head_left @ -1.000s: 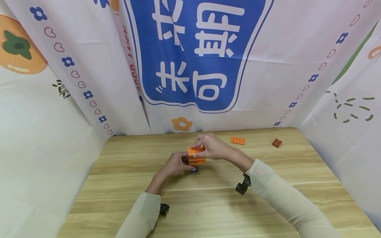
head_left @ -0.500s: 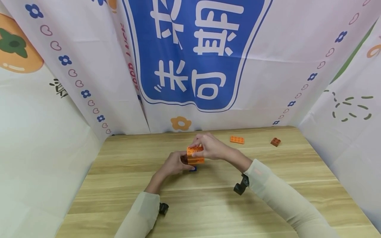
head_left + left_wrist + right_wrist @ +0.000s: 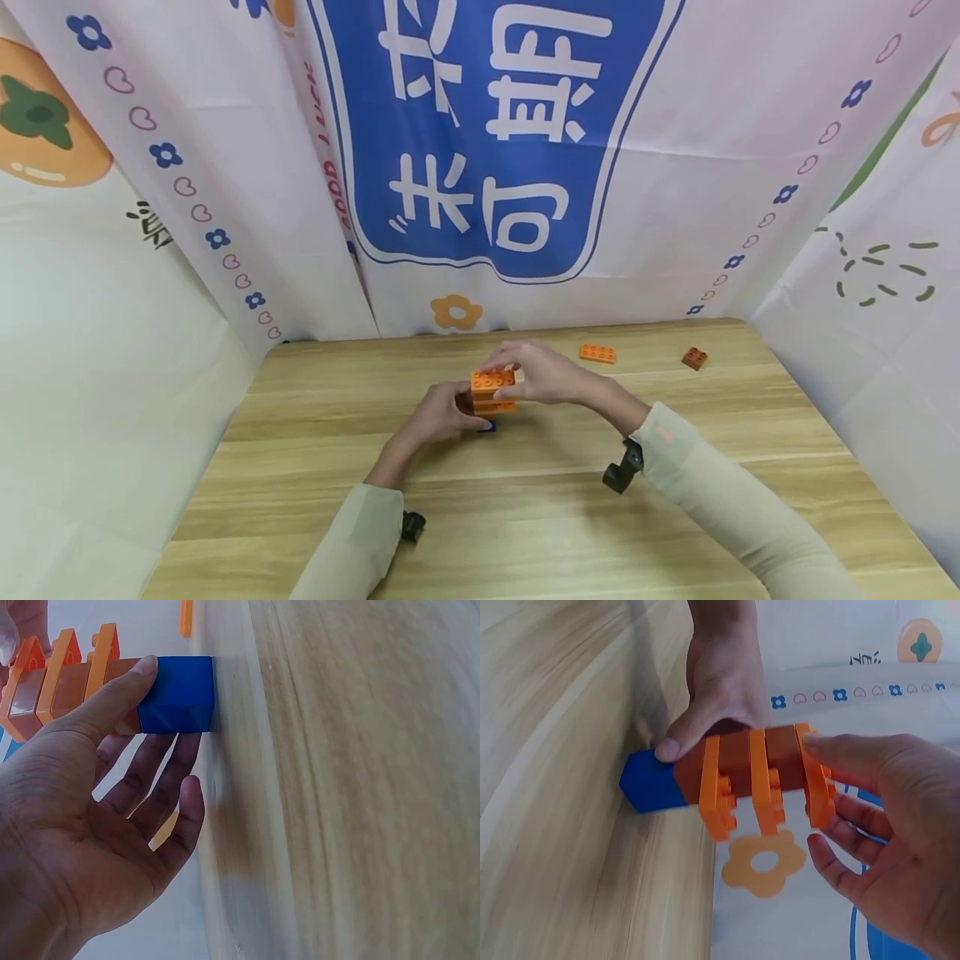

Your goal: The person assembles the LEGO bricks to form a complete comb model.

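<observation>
A tower of toy building bricks [image 3: 492, 402] stands upright on the table. At its foot is a blue brick [image 3: 180, 694]; brown bricks [image 3: 733, 763] alternate with three orange plates above it, each plate jutting out to one side. My left hand [image 3: 442, 412] grips the bottom of the tower, thumb over the seam between the blue brick and the lowest brown one, little finger free. My right hand [image 3: 546, 372] pinches the topmost orange plate [image 3: 819, 784] between thumb and fingers. Part of those fingers is hidden behind the plate.
A loose orange plate [image 3: 597, 353] with studs up lies toward the table's back edge. Farther right is a small brown brick [image 3: 694, 358]. Printed cloth [image 3: 675, 208] hangs behind the wooden table [image 3: 570, 533] and along both sides.
My right hand has shifted slightly to the right on the top plate, uncovering more of its studs. The left hand and the tower hold their place; the head view has tilted a little.
</observation>
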Demonstrator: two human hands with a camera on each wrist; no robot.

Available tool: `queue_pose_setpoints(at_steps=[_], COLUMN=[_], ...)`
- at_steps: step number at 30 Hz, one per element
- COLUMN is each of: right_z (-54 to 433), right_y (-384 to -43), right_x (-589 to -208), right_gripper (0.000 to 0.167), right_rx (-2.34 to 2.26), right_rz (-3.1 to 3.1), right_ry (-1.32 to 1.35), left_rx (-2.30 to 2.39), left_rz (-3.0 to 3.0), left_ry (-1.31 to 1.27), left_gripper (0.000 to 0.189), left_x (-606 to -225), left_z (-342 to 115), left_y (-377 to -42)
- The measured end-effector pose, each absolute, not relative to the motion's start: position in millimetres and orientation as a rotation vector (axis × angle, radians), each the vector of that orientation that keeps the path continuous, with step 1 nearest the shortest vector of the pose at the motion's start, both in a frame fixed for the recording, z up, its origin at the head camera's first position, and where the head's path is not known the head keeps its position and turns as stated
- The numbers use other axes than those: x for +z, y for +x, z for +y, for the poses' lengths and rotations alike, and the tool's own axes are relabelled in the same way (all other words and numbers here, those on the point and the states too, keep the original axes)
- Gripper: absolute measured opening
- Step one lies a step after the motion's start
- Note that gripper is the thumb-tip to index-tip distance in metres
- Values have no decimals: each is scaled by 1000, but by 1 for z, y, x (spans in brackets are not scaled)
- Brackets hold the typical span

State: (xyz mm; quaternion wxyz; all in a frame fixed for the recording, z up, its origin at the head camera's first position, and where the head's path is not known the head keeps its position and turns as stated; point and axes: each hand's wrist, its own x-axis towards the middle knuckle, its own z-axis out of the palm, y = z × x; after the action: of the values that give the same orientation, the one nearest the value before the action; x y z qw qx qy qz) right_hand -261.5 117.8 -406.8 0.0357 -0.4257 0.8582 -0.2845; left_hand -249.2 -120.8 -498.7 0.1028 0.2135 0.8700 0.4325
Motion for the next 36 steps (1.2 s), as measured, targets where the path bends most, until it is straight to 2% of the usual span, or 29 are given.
queue_pose_setpoints(at_steps=[10,25,36], right_z=[155,213,259], right_y=[-266,-270,-275], right_x=[-413,-415,-416], right_gripper=[50,49,50], right_rx=[-966,-865,-863], right_rz=[2594,2601,2637], right_ry=[-1257,-1286,-1167], left_rx=[1264,1291,1278], left_rz=[2564,2554,2565], left_ry=[577,523,527], left_gripper=[50,43,42], left_x=[-498,-497,-496], left_z=[-120,-119,-121], left_y=[-247,-246,-246])
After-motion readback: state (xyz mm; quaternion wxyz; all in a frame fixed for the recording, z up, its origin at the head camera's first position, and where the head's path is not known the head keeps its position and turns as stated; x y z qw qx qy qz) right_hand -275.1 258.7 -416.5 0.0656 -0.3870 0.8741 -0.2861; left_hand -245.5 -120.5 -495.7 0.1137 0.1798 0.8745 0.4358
